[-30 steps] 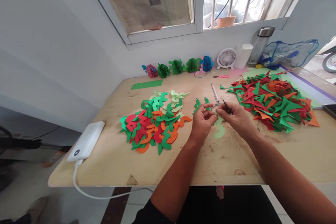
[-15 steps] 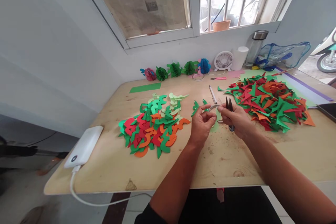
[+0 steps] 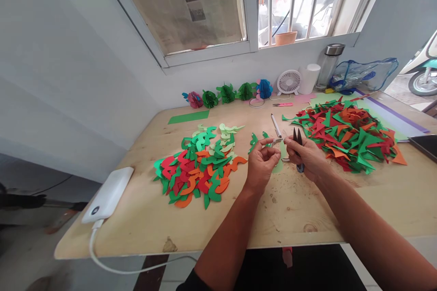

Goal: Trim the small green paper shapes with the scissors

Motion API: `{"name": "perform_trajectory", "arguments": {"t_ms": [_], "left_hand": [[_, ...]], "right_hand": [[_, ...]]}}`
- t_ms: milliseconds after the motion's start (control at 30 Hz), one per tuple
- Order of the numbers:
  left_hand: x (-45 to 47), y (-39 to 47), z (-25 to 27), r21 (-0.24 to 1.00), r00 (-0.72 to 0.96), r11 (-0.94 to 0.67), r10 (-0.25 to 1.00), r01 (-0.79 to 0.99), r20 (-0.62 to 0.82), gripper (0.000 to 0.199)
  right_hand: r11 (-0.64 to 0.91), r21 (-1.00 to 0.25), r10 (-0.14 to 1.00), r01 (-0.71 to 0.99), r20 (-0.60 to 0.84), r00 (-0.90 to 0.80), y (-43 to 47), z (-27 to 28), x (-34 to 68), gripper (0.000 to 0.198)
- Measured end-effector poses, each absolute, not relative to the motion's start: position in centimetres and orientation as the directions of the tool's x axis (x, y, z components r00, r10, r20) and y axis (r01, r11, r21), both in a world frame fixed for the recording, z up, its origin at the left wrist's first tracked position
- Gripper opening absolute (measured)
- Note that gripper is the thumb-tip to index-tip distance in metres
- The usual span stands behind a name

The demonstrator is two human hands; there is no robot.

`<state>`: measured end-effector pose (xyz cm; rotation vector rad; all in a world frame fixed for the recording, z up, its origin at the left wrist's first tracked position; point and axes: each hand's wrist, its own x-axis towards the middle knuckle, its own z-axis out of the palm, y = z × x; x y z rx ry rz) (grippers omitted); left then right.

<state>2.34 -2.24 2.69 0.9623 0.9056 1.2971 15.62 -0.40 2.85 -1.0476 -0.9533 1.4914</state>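
Observation:
Over the middle of the table, my left hand is closed in a pinch, thumb against fingers; whatever it holds is too small to make out. My right hand faces it closely, fingers closed around dark-bladed thread snips with the blades pointing up and away. Between and just beyond the fingertips is a thin pale ring, partly hidden by both hands. Light green paper lies under it. Small green cut pieces lie beyond my left hand, and a white pen lies beyond the ring.
Curved paper cutouts are heaped left, jagged scraps right. Along the wall stand folded-paper turtles, a small fan, and a glass bottle. Pink snips lie in front. A corded power bank sits at the left edge.
The camera view has shifted very slightly. Both hands keep nearly the same pose at the ring, with the snips still in my right hand.

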Motion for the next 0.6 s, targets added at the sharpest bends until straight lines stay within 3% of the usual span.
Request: {"name": "perform_trajectory", "arguments": {"t_ms": [367,600], "left_hand": [[2.3,-2.12,2.55,0.939,0.025,0.015,1.0,-0.345,-0.007,0.035],[2.32,-2.08,2.54,0.935,0.049,0.037,0.999,-0.354,-0.021,0.037]], "right_hand": [[-0.117,-0.955,0.991,-0.274,-0.097,-0.088,-0.45,2.95,15.7,0.034],[0.035,-0.999,0.999,0.04,0.036,0.025,-0.59,3.07,15.48,0.034]]}}
